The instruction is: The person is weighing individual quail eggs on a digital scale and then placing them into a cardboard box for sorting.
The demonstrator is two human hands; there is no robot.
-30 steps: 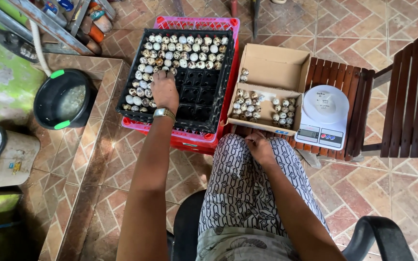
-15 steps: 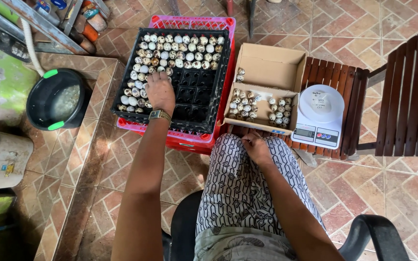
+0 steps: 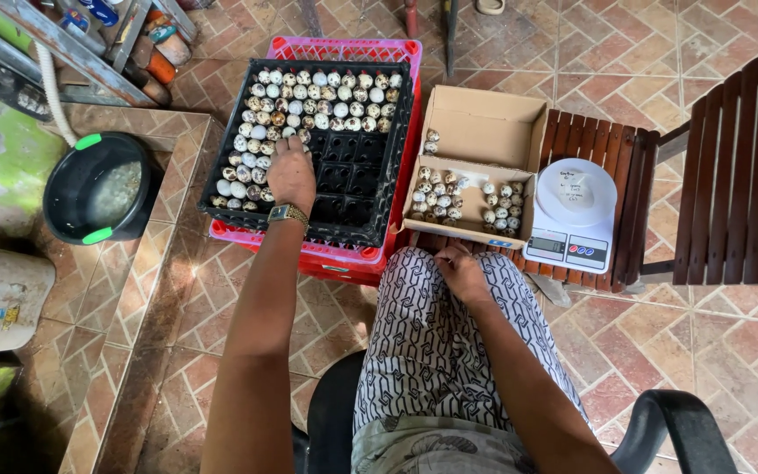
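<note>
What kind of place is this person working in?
Probably a home yard or small farm spot for sorting quail eggs: a black tray of small speckled eggs, a cardboard box holding more, and a kitchen scale on a wooden stool, over a tiled floor.

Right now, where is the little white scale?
In the head view, the white scale sits on the low wooden slatted stool, right of the cardboard box of speckled eggs and beyond the right hand.
</note>
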